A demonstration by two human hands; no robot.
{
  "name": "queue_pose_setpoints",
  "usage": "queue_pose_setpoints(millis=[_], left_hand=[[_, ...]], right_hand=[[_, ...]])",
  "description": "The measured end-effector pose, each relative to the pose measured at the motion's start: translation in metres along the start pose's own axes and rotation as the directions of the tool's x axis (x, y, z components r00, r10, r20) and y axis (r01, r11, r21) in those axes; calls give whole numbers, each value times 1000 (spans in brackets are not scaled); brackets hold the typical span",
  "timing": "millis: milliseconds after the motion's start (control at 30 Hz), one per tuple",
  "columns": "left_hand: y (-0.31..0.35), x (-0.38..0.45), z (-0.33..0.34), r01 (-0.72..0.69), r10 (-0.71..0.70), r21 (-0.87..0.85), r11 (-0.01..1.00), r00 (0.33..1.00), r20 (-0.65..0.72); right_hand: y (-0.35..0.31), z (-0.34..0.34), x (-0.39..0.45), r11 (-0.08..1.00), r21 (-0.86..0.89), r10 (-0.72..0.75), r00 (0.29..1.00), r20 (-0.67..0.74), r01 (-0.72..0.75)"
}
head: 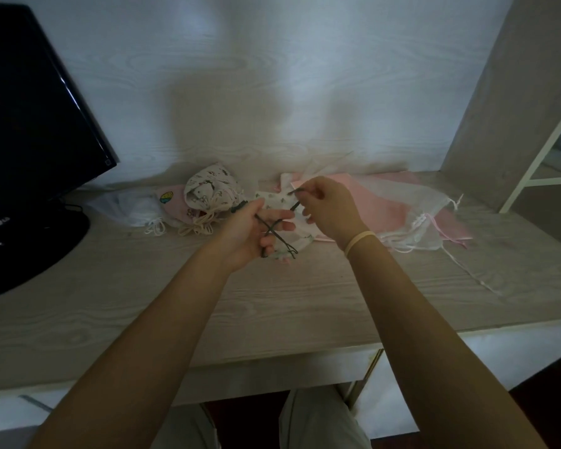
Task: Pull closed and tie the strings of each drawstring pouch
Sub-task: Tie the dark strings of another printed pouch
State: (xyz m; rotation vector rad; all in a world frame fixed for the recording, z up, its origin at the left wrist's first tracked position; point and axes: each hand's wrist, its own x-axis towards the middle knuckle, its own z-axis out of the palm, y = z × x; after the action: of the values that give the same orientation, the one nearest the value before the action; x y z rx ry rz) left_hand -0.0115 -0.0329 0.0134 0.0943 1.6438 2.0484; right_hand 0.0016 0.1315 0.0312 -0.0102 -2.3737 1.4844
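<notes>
A small white printed pouch (300,236) hangs between my hands just above the desk. Its dark drawstrings (274,230) cross in front of it. My left hand (250,233) grips one dark string, fingers curled round it. My right hand (329,210) pinches the other string end near the pouch's top. To the left lies a heap of pouches: a white patterned one (212,189), a pink one (172,197) with a yellow patch, and a sheer white one (133,209), their cords loose.
Sheer white organza pouches (412,209) lie over pink fabric (389,218) at the right, with thin ribbons trailing toward the desk's right side. A black monitor (30,124) stands at the left on the pale wood desk (272,303). A grey shelf panel (506,92) rises at the right.
</notes>
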Motion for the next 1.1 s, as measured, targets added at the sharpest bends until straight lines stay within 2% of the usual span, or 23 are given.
queue_pose_setpoints(millis=[67, 133, 233, 333, 400, 500, 567, 700, 767, 900, 1100], left_hand=[[-1, 5, -6, -19, 2, -170, 985, 995, -100], [0, 8, -12, -34, -17, -295, 955, 985, -169], [1, 7, -16, -32, -34, -324, 945, 980, -197], [3, 7, -10, -44, -13, -339, 940, 987, -163], [5, 9, -7, -62, 8, -367, 928, 989, -146], [8, 9, -9, -90, 39, -328, 940, 986, -159], [10, 7, -9, -108, 59, -261, 959, 980, -189], [13, 6, -2, -123, 100, -93, 988, 970, -220], [14, 5, -2, -130, 118, -37, 991, 966, -230], [16, 3, -2, -155, 146, -23, 988, 963, -228], [16, 1, 0, -160, 146, -79, 984, 976, -159]], right_hand=[[3, -4, 0, 992, 99, 79, 996, -42, -74], [9, -8, -1, 976, 169, 141, 990, -9, -138], [10, -9, -6, 934, 283, 187, 974, 125, -216], [4, -13, -13, 872, 393, 174, 935, 311, -293], [-1, -15, -17, 868, 363, 141, 868, 476, -340], [-4, -9, -23, 938, 125, 182, 763, 620, -325], [-4, -2, -25, 949, 7, 244, 748, 617, -315], [-1, 4, -24, 928, -54, 339, 770, 540, -370], [-1, 7, -23, 934, -109, 347, 782, 518, -341], [-2, 14, -21, 948, -196, 317, 792, 522, -250], [1, 22, -15, 954, -120, 296, 799, 523, -275]])
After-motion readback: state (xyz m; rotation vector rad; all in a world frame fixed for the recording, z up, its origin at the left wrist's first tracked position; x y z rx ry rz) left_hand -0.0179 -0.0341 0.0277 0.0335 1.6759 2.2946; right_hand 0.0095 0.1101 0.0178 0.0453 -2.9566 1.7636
